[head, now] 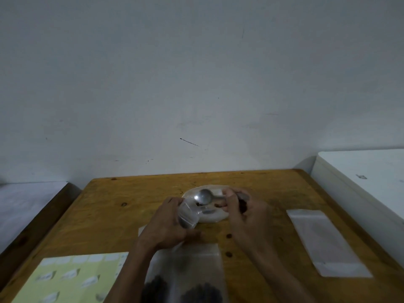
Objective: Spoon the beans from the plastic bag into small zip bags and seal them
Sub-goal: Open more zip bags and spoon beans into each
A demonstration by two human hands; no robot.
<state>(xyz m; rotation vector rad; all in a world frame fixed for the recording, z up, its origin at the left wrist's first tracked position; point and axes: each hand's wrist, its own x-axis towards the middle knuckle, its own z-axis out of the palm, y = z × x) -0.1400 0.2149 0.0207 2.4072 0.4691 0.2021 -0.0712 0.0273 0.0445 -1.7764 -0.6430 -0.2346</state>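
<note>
My left hand (168, 224) holds a small clear zip bag (187, 216) with its mouth pointing toward the spoon; a few dark beans show inside. My right hand (244, 212) grips the handle of a metal spoon (204, 196), whose bowl sits just above and right of the bag's mouth. Under both lies the crumpled clear plastic bag (213, 216) on the wooden table (122, 215); dark beans show in it near my right fingers. Close to me, flat zip bags (185, 278) with dark beans inside lie under my forearms.
A flat stack of empty clear zip bags (325, 241) lies on the right of the table. A yellow-green sheet of white labels (70, 278) is at the front left. A white cabinet (367, 178) stands to the right, a wall behind.
</note>
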